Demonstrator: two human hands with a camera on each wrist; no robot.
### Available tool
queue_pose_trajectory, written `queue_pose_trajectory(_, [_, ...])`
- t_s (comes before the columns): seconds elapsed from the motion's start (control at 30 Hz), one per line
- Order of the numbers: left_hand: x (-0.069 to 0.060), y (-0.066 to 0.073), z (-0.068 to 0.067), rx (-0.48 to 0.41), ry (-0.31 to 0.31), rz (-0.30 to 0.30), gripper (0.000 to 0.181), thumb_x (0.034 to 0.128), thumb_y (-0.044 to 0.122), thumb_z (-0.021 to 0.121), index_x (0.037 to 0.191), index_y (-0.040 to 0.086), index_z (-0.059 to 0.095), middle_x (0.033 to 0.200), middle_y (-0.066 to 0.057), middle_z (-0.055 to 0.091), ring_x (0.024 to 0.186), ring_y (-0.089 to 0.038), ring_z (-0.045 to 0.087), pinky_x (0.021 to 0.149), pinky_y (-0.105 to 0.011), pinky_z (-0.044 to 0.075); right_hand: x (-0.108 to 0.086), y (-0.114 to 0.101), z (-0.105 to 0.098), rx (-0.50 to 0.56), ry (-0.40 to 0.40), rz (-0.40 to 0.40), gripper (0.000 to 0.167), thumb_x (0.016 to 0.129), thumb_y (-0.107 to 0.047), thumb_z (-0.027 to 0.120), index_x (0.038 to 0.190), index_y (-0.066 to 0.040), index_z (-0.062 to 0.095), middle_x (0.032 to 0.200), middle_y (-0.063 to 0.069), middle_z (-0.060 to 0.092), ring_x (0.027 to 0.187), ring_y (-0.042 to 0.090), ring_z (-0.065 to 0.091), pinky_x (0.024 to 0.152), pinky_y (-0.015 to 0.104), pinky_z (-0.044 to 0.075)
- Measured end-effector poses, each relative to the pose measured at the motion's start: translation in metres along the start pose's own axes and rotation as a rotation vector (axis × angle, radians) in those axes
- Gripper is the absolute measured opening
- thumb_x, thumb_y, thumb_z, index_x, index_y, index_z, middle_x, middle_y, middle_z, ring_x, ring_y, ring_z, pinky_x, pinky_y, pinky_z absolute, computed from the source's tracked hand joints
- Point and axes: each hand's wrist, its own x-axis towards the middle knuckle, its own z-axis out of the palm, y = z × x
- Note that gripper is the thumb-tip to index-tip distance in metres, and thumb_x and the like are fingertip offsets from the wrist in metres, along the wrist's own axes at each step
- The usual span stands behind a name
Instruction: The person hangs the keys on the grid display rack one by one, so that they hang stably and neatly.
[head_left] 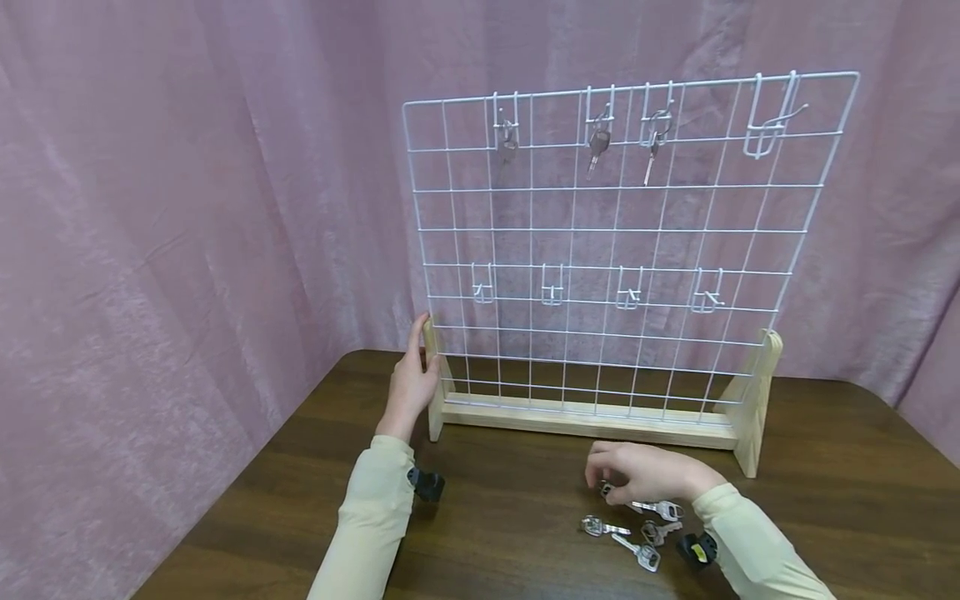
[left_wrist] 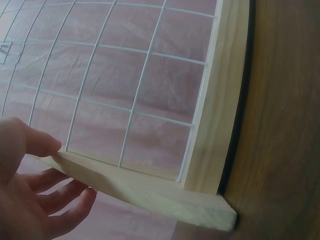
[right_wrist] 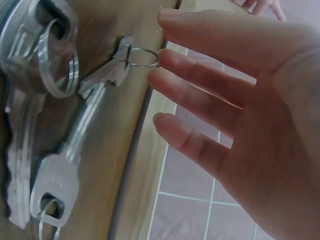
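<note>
My left hand point(head_left: 411, 383) grips the left wooden upright point(head_left: 435, 412) of a white wire grid stand. In the left wrist view, thumb and fingers lie on either side of that wood. On the table, my right hand point(head_left: 648, 472) hovers over a group of metal keys, fingers bent slightly. A fingertip appears to touch the ring point(right_wrist: 145, 57) of a small key point(right_wrist: 119, 67) in the right wrist view, while the thumb stays apart from it. Nearer me lie several more keys, among them a silver key point(head_left: 647, 557) and another key point(head_left: 595, 526).
Keys hang from hooks along the grid's top: a left key point(head_left: 508, 143), a middle key point(head_left: 599, 142) and a right key point(head_left: 652, 158). The top right hook point(head_left: 765, 129) is bare. A lower row has several bare hooks. A pink curtain point(head_left: 225, 208) stands behind the brown table point(head_left: 487, 533).
</note>
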Motion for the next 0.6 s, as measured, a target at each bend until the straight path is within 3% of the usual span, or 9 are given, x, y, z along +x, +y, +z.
queue_pose_trajectory(0.17, [0.0005,-0.002,0.0002,-0.005,-0.004,0.001,0.069,0.0971,0.014,0.053,0.15,0.042,0.02,0.125,-0.023,0.063,0.099,-0.039,0.067,0.078,-0.049,0.054,-0.0008,0.0027,0.0026,-0.013,-0.026,0.007,0.018,0.078,-0.003,0.068,0.09,-0.016,0.063,0.089,-0.007,0.057,0.076,-0.003,0.05,0.066,0.017,0.045])
queue_pose_trajectory(0.43, [0.0017,-0.0016,0.0003,-0.004,-0.006,0.007,0.069,0.0969,0.014,0.054,0.15,0.042,0.019,0.123,-0.023,0.064,0.099,-0.039,0.067,0.079,-0.05,0.054,0.0003,0.0061,0.0045,-0.054,0.002,-0.03,0.02,0.075,0.002,0.068,0.081,-0.016,0.06,0.079,-0.007,0.056,0.068,-0.007,0.046,0.061,0.014,0.042])
queue_pose_trajectory(0.6, [0.0018,-0.0011,0.0004,0.0,-0.007,0.013,0.069,0.097,0.014,0.054,0.151,0.04,0.019,0.122,-0.022,0.064,0.096,-0.039,0.067,0.077,-0.049,0.054,0.0007,0.0064,0.0042,-0.072,0.007,0.022,0.022,0.078,0.002,0.066,0.077,-0.018,0.06,0.074,-0.012,0.053,0.066,-0.008,0.044,0.06,0.014,0.041])
